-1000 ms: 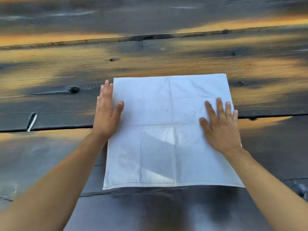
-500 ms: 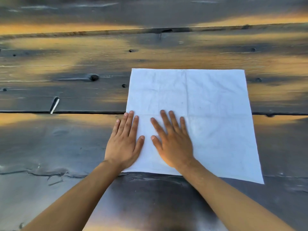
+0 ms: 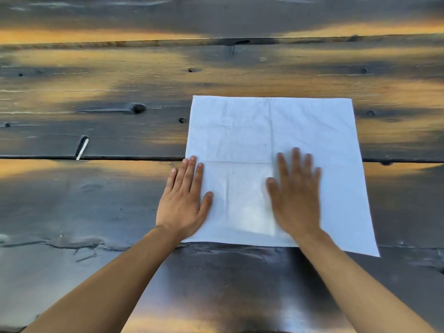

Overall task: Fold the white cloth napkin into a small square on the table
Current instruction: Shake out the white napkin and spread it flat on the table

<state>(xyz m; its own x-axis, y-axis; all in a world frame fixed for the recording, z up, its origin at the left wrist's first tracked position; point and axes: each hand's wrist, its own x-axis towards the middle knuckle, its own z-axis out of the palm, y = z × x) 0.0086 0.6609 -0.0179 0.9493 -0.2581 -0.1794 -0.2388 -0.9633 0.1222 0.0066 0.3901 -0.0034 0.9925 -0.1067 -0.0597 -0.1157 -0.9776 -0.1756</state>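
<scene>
While the white napkin (image 3: 300, 131) lies spread flat on the desk (image 3: 96, 212), both hands press it with straight fingers: left hand (image 3: 183, 205) on its left edge, right hand (image 3: 296, 198) near the middle. Smooth it flat before folding.

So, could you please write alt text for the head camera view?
A white cloth napkin lies spread flat on a dark plank table. The left hand rests open on its left edge, the right hand flat near the middle.

Two bare forearms, no sleeves, left hand (image 3: 183, 207) and right hand (image 3: 296, 200) ungloved.
</scene>
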